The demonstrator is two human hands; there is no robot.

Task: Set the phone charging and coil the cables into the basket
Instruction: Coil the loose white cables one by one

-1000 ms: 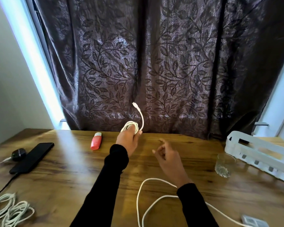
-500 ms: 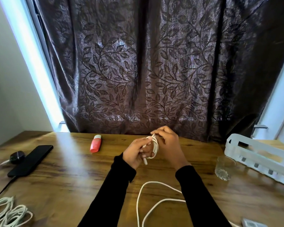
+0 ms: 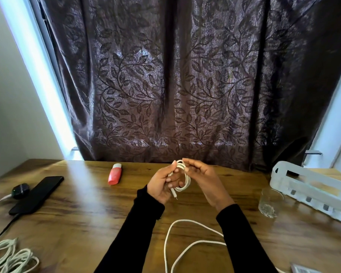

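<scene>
Brown wooden table [image 3: 91, 217] nearest: one loose white cable loop [image 3: 185, 239] at 6 o'clock, one pale bundled cord heap [image 3: 10, 259] at 8. Above centre, left hand [image 3: 161, 186] curled round one small white cable coil [image 3: 182, 178]; right hand [image 3: 203, 178] pinching its top. One black phone [image 3: 36, 194] at 9, one white slotted plastic basket [image 3: 311, 186] at 3. Dark leaf-patterned curtain [image 3: 185, 85] behind.

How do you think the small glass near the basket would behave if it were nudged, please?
The clear glass looks empty and upright on smooth wood, so it would probably slide. A higher push might tip it; it seems breakable.
</scene>
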